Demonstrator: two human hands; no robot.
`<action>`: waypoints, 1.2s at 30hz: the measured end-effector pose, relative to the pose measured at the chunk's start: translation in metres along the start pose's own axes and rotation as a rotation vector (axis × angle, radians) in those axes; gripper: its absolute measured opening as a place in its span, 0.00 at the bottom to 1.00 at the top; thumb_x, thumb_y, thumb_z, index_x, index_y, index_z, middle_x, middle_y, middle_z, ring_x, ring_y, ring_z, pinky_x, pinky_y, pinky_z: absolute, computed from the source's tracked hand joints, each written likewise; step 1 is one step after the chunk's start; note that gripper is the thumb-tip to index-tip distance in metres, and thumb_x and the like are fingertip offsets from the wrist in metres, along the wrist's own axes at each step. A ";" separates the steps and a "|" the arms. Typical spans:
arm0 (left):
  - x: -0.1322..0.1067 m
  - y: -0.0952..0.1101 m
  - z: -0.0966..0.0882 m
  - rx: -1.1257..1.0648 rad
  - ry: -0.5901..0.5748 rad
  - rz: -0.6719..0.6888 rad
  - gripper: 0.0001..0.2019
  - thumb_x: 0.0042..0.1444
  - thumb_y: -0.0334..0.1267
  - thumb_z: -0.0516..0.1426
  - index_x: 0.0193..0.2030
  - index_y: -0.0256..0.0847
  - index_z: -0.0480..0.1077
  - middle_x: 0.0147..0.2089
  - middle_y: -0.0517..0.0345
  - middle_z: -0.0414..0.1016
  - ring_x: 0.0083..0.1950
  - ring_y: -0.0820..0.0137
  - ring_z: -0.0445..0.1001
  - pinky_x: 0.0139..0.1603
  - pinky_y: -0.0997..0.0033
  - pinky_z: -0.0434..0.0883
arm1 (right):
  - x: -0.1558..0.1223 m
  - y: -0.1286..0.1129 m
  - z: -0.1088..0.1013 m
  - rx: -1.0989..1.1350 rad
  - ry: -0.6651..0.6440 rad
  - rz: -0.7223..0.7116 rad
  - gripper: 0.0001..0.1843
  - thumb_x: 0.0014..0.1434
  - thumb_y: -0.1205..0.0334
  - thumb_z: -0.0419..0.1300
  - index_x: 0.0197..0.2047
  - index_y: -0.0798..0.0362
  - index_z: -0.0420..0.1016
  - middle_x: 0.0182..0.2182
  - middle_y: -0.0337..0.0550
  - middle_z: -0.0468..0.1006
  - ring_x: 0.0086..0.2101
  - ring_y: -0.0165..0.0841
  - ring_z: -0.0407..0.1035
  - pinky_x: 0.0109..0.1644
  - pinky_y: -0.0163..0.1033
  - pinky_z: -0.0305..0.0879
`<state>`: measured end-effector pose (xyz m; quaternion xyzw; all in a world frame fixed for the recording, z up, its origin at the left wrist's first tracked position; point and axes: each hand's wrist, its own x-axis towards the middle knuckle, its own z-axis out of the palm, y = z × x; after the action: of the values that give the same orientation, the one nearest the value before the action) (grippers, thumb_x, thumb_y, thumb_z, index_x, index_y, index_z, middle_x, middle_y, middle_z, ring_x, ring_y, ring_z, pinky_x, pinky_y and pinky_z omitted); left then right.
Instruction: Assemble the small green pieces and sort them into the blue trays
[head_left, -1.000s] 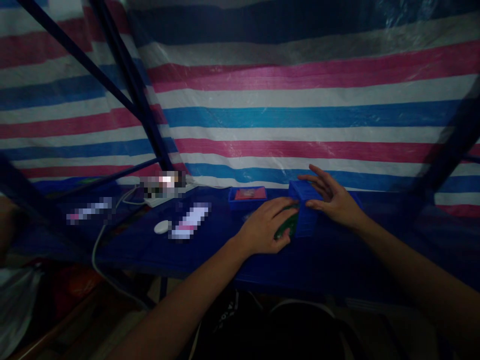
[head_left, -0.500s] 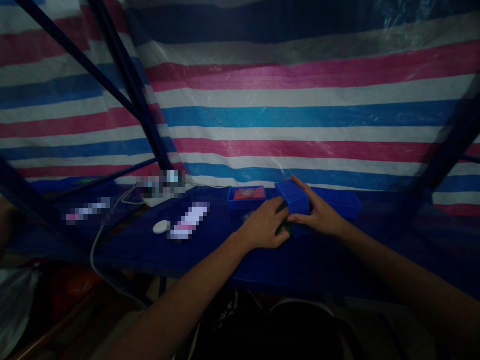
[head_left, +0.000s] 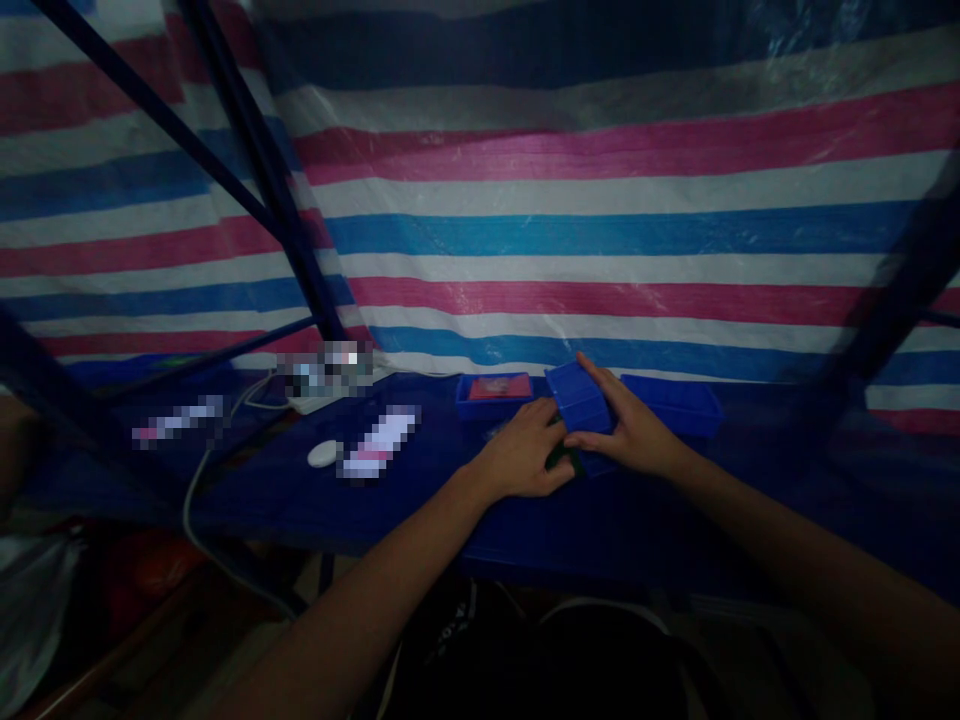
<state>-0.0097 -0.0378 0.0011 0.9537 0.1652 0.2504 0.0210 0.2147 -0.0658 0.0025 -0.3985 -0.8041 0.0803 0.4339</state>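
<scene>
My right hand (head_left: 637, 435) grips a small blue plastic bin (head_left: 576, 397), tilted over toward the left, thumb on its near side and fingers over its top. My left hand (head_left: 525, 452) lies against the bin's lower left, fingers curled around a dark green object (head_left: 559, 460) that shows only in part between the two hands. Both hands rest on a table under a dark blue cloth (head_left: 420, 500).
Behind the hands stand a shallow blue tray (head_left: 491, 392) with something red inside and a longer blue tray (head_left: 675, 402). To the left lie a white round object (head_left: 324, 453), a white power strip (head_left: 322, 400) with its cable, and blurred items. A striped tarp hangs behind; dark metal poles cross at left.
My right hand has closed on the blue bin and tipped it to the left. My left hand has drawn closer under it, covering more of the green object.
</scene>
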 end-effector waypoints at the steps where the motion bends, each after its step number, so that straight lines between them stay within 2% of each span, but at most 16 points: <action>1: 0.000 -0.001 0.001 0.002 0.003 0.007 0.25 0.60 0.42 0.57 0.65 0.43 0.66 0.66 0.44 0.66 0.69 0.51 0.63 0.70 0.43 0.63 | 0.000 -0.001 0.000 -0.001 0.003 -0.001 0.60 0.55 0.42 0.70 0.78 0.38 0.38 0.73 0.49 0.55 0.70 0.58 0.52 0.73 0.66 0.51; 7: -0.002 -0.005 0.003 0.020 -0.002 0.054 0.31 0.56 0.41 0.60 0.68 0.44 0.63 0.70 0.44 0.62 0.73 0.49 0.57 0.73 0.41 0.57 | 0.001 -0.003 0.001 0.015 0.014 -0.003 0.59 0.54 0.43 0.71 0.78 0.36 0.39 0.73 0.48 0.55 0.70 0.57 0.52 0.72 0.66 0.52; 13: -0.002 -0.002 -0.001 -0.064 -0.013 0.075 0.35 0.59 0.47 0.61 0.70 0.41 0.59 0.71 0.43 0.63 0.73 0.53 0.60 0.74 0.46 0.60 | 0.001 -0.004 0.001 0.019 0.017 0.008 0.58 0.54 0.43 0.71 0.78 0.37 0.41 0.72 0.49 0.56 0.70 0.57 0.53 0.73 0.66 0.51; 17: -0.003 -0.001 0.002 -0.034 0.007 0.072 0.34 0.57 0.56 0.63 0.67 0.43 0.65 0.73 0.44 0.61 0.74 0.51 0.58 0.74 0.44 0.58 | 0.001 -0.004 0.000 0.014 0.018 0.001 0.58 0.55 0.42 0.71 0.78 0.37 0.41 0.71 0.49 0.58 0.69 0.57 0.54 0.72 0.66 0.53; 21: -0.004 -0.001 0.006 -0.012 0.009 0.066 0.34 0.55 0.59 0.64 0.64 0.43 0.69 0.72 0.44 0.61 0.74 0.49 0.59 0.74 0.43 0.60 | 0.002 -0.005 0.000 0.012 0.000 -0.010 0.58 0.55 0.41 0.70 0.78 0.35 0.40 0.72 0.48 0.58 0.69 0.56 0.55 0.72 0.65 0.54; 25: -0.004 0.001 0.009 -0.021 0.003 0.024 0.34 0.57 0.59 0.63 0.66 0.43 0.66 0.73 0.43 0.60 0.73 0.51 0.60 0.72 0.45 0.63 | 0.003 -0.007 -0.002 0.015 -0.005 -0.021 0.58 0.54 0.41 0.71 0.77 0.34 0.42 0.72 0.46 0.58 0.69 0.55 0.55 0.72 0.63 0.53; 33: -0.002 0.002 0.012 0.003 0.039 0.056 0.37 0.57 0.56 0.63 0.69 0.41 0.63 0.75 0.41 0.55 0.76 0.49 0.55 0.75 0.42 0.57 | 0.003 -0.006 -0.007 -0.013 -0.020 -0.013 0.58 0.52 0.41 0.72 0.77 0.33 0.43 0.71 0.47 0.60 0.68 0.55 0.58 0.70 0.66 0.57; 36: -0.002 0.002 0.011 -0.001 0.018 0.054 0.37 0.58 0.57 0.63 0.69 0.40 0.63 0.74 0.41 0.57 0.75 0.50 0.57 0.75 0.45 0.59 | 0.003 -0.005 -0.007 -0.020 -0.018 -0.014 0.58 0.52 0.41 0.72 0.77 0.33 0.44 0.71 0.46 0.60 0.68 0.56 0.58 0.70 0.67 0.57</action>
<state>-0.0054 -0.0394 -0.0093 0.9555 0.1394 0.2595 0.0130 0.2165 -0.0684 0.0111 -0.3964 -0.8114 0.0729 0.4233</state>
